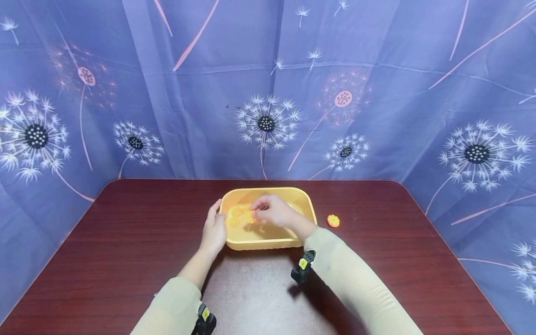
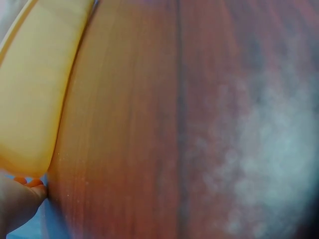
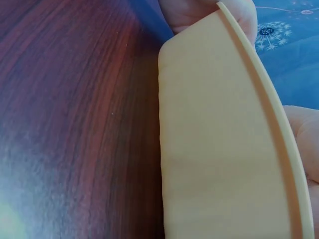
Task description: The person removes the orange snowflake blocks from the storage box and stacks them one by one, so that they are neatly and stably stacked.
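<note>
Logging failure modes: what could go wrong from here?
The right forearm crosses over one side of the yellow bin and might jog it, despite the left hand gripping its left end.
The loose orange piece lies outside, near that arm; a sweep could knock it.
The right hand is close to the orange pieces inside and may scatter them.

Your head view is bright, with light that seems to fall from above: it leaves a pale glare on the near middle of the table (image 1: pixel 125 260), and your right sleeve (image 1: pixel 347 274) throws a dark shadow there. Inside the tray (image 1: pixel 264 244), your right fingers (image 1: pixel 261 202) cast a softer shadow, and the orange pieces (image 1: pixel 239 212) look washed out and indistinct. Your left wrist view is soft, with a whitish haze at its right. Your right wrist view is dimmer and bluish, with glare at the lower left and the tray's rim looking bowed.
</note>
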Demonstrator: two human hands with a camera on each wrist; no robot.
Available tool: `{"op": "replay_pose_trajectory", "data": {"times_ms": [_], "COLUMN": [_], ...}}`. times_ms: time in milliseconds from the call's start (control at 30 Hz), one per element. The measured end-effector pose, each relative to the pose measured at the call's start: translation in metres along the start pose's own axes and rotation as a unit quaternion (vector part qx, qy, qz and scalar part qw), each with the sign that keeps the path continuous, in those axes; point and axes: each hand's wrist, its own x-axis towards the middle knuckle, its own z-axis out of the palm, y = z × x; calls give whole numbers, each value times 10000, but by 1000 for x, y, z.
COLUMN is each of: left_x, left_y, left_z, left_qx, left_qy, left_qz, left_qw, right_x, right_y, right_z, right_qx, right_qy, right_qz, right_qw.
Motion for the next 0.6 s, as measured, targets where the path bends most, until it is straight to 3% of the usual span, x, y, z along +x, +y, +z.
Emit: {"op": "replay_pose_trajectory", "data": {"times_ms": [333,600], "left_x": [0,0], "left_y": [1,1], "left_z": [1,-1], "left_qx": [35,23], "left_qy": [-27,-89], "left_qz": [20,7], "left_qw": [10000,10000], "right_x": [-15,-24], "right_y": [1,3], "right_z": [-22,-40], "right_qx": [530,531], "right_qy": [24,237], "right_qz": [104,161], "right_qw": [9985,9982]}}
